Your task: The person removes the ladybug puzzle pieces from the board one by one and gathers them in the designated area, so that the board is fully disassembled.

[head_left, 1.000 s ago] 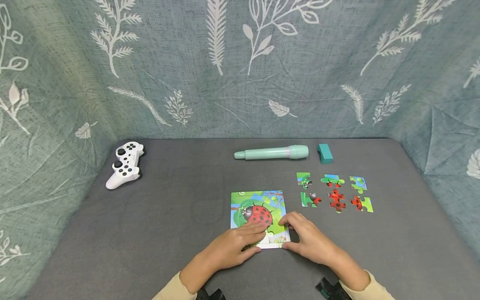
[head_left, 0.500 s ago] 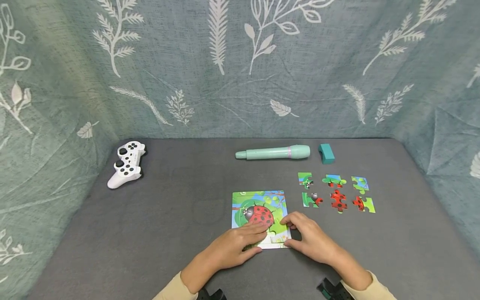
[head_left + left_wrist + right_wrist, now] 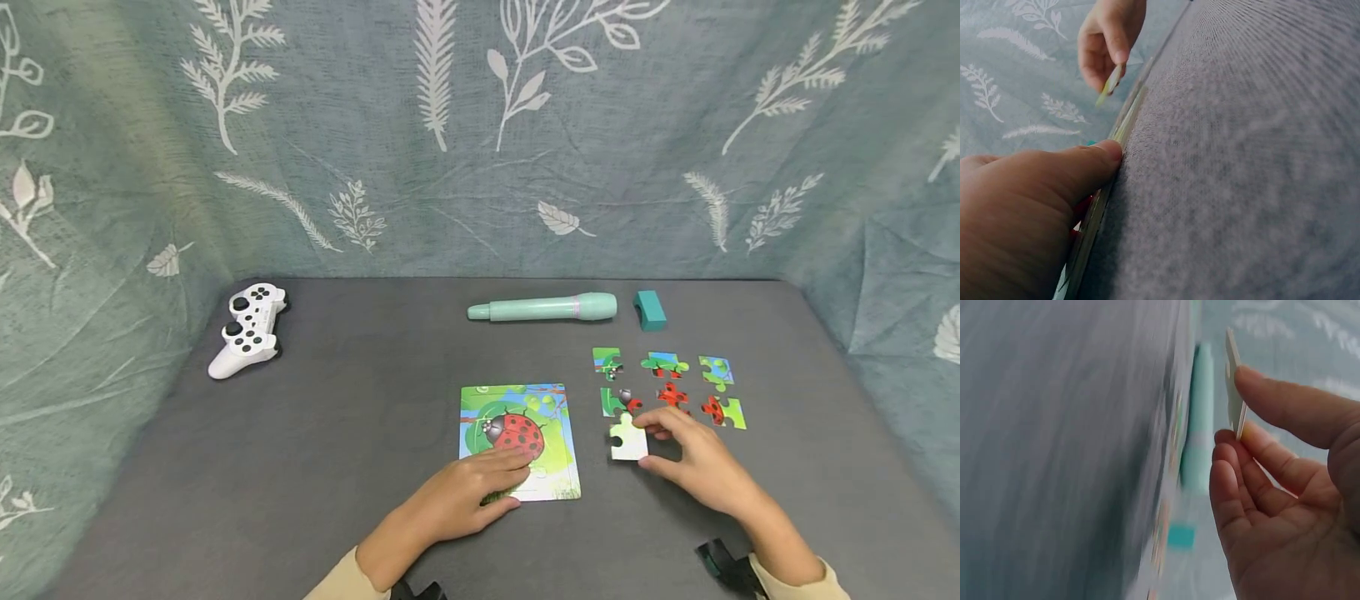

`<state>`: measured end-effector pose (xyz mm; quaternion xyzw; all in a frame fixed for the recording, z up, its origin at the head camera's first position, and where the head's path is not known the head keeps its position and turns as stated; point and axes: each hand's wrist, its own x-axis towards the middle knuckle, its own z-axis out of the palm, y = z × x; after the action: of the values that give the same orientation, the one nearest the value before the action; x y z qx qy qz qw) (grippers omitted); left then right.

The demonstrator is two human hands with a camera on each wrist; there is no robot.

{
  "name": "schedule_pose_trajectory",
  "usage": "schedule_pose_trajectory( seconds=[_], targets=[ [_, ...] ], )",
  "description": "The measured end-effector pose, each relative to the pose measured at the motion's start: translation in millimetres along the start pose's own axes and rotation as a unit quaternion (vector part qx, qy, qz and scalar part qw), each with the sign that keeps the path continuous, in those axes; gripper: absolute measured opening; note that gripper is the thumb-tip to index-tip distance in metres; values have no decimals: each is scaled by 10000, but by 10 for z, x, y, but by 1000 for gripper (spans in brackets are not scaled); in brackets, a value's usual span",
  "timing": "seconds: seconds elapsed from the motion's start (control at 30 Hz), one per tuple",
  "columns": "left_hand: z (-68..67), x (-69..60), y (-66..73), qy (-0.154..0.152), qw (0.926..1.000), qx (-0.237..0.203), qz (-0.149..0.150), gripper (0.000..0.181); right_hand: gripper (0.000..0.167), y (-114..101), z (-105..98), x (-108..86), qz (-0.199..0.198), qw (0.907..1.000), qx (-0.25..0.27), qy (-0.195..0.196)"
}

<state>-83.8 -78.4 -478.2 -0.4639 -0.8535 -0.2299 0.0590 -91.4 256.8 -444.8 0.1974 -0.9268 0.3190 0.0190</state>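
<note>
A ladybug puzzle board point(image 3: 551, 450) lies on the grey table, and my left hand point(image 3: 476, 492) rests flat across its lower left part. In the left wrist view the thumb of the left hand point(image 3: 1029, 200) lies along the board's edge point(image 3: 1088, 240). My right hand point(image 3: 701, 458) pinches a puzzle piece point(image 3: 628, 439) between thumb and fingers, off to the right of the board. The right wrist view has the same piece point(image 3: 1234, 387) edge-on in the right hand point(image 3: 1279, 481), raised off the table.
Several loose pieces lie in two rows at right, among them a ladybug-head piece point(image 3: 621, 402) and a blue corner piece point(image 3: 717, 371). Behind them are a mint microphone point(image 3: 543, 308) and a teal block point(image 3: 650, 311). A white game controller point(image 3: 251, 329) sits at far left.
My right hand has lifted a piece from the board's lower right and carried it rightward, near the loose pieces. The left hand stays on the board.
</note>
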Motion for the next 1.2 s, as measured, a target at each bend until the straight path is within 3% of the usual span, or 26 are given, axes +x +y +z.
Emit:
schedule_pose_trajectory(
  seconds=[0.2, 0.53, 0.73, 0.97, 1.2],
  targets=[
    [-5, -22, 4, 53, 10000, 0, 40, 38, 39, 281, -272, -251, 320, 9991, -111, 245],
    [-10, -11, 14, 70, 9999, -50, 62, 38, 40, 737, -587, -572, 1078, 9941, 134, 57],
    [-11, -15, 2, 75, 9999, -109, 49, 39, 38, 860, -611, -622, 872, 9952, 420, 169],
    [-14, -13, -6, 101, 9999, -103, 95, 38, 36, 944, -578, -635, 497, 9979, 277, 320],
    [-9, -24, -20, 125, 9997, -156, 148, 39, 40, 945, -574, -652, 601, 9971, 400, 240]
  ],
)
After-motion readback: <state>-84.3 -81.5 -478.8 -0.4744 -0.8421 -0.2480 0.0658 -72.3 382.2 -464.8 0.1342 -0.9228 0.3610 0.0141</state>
